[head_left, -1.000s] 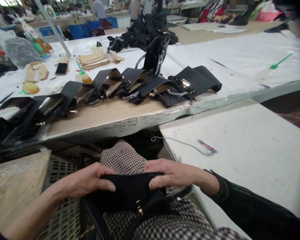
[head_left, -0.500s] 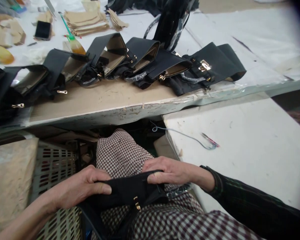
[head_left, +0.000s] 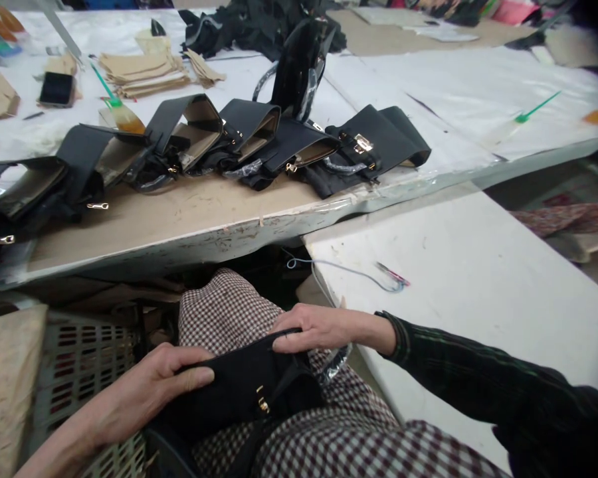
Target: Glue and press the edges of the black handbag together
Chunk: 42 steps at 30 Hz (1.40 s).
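A black handbag (head_left: pixel 229 382) with gold hardware lies across my lap, over a checked cloth (head_left: pixel 219 302). My left hand (head_left: pixel 164 378) pinches its upper edge at the left, thumb on the near side. At the right end of the same edge, my right hand (head_left: pixel 309 328) grips with thumb in front and fingers behind. Plastic wrap covers a handle (head_left: pixel 336 365) beside the right hand. The underside of the bag and the fingertips behind the edge are hidden.
Several black bags (head_left: pixel 259 139) lie in a row along the workbench (head_left: pixel 219 249). A pink pen-like tool (head_left: pixel 393 273) and a thin cord rest on the white side table (head_left: pixel 443 265). Left of my lap stands a plastic crate (head_left: pixel 87 358). A glue bottle (head_left: pixel 127 119) stands behind the bags.
My view has shifted toward the right. Both hands keep hold of the handbag's edge, which now slants up more toward the right hand.
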Motion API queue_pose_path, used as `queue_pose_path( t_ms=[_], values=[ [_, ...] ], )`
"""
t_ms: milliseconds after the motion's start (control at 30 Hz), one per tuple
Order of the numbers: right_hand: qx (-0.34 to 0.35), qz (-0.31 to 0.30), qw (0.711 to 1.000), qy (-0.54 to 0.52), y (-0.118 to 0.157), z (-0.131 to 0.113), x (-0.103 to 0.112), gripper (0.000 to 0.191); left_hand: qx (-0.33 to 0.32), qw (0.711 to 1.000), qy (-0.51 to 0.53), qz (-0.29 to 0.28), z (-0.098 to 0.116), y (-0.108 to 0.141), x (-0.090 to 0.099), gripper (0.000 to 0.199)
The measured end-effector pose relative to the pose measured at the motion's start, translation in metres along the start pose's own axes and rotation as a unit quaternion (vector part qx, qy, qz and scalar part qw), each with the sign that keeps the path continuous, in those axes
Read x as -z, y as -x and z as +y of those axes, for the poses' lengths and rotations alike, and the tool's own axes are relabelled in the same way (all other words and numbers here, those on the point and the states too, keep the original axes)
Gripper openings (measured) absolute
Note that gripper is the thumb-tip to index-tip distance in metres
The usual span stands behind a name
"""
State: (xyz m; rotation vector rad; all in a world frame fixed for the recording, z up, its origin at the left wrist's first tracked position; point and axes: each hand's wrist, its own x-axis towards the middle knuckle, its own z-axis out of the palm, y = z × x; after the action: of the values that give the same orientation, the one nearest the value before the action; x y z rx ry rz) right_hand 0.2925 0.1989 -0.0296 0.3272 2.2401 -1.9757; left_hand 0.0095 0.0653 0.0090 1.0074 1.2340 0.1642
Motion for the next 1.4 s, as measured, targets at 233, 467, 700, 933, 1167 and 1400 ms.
queue_pose_path(
  t_ms=[233,467,700,933,1167,1400],
  values=[
    [-0.049,-0.202,0.978,0.013,-0.049,-0.035,0.012,0.031,-0.048,0.993,-0.107,0.025,0.006,-0.003,-0.001,0.040],
    [0.006,-0.161,0.975,0.152,-0.076,-0.037,-0.003,0.025,-0.043,0.993,-0.096,0.046,0.006,-0.003,0.002,0.032],
    [-0.016,-0.091,0.973,0.210,-0.059,-0.061,0.005,0.019,0.004,0.998,-0.018,0.067,0.009,0.024,0.008,0.064],
    [-0.044,-0.050,0.942,0.328,-0.047,-0.089,0.022,0.021,0.005,0.990,0.104,0.098,0.013,0.037,-0.006,0.048],
    [-0.150,-0.133,0.941,0.273,-0.053,-0.073,0.036,0.022,-0.009,0.972,0.204,0.116,0.014,0.024,-0.022,0.049],
    [0.027,-0.027,0.981,0.192,-0.080,-0.041,0.031,0.049,-0.002,0.974,0.201,0.106,0.006,0.015,-0.016,0.036]
  ],
)
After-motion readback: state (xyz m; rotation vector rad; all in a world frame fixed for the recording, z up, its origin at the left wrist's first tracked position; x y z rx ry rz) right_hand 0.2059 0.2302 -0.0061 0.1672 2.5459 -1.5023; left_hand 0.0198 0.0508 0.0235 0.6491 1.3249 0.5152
